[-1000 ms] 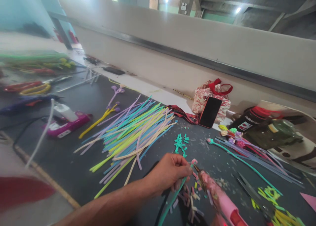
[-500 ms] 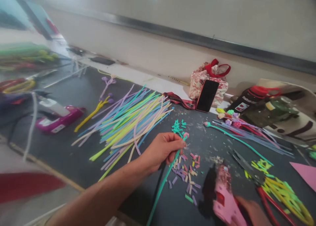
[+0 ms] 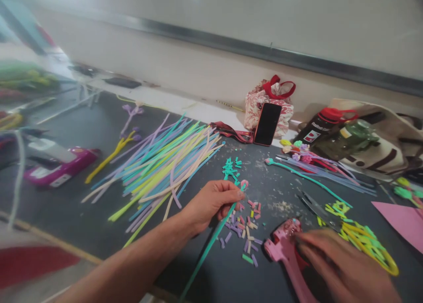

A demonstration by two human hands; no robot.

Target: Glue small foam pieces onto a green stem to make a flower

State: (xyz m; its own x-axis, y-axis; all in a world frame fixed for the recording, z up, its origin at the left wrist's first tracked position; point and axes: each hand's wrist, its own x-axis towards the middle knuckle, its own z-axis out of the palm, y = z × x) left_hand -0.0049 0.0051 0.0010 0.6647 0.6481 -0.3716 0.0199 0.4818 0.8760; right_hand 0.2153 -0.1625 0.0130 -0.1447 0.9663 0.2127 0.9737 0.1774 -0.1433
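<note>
My left hand (image 3: 213, 203) is closed in a pinch on a long teal pipe cleaner (image 3: 206, 252), just below its tip. At that tip sits a small pink piece (image 3: 244, 183). My right hand (image 3: 340, 261), slightly blurred, is beside a pink glue gun (image 3: 287, 250) lying on the dark table; its fingers are stretched toward the gun's front part and not wrapped round the handle. Short teal cut pieces (image 3: 230, 167) lie beyond my left hand. Pink, purple and cream cut pieces (image 3: 243, 228) are scattered between the hands.
Long pastel pipe cleaners (image 3: 165, 170) are spread at left, near a yellow stem (image 3: 110, 159) and a purple glue gun (image 3: 62, 166). Behind stand a phone (image 3: 267, 124), a patterned bag (image 3: 253, 98) and a black bottle (image 3: 320, 126). Pliers (image 3: 315, 208) and yellow pieces (image 3: 363, 237) lie right.
The pink glue gun has turned and now lies on its side, with my right hand no longer around its handle. My left hand still pinches the teal pipe cleaner. The view has shifted slightly.
</note>
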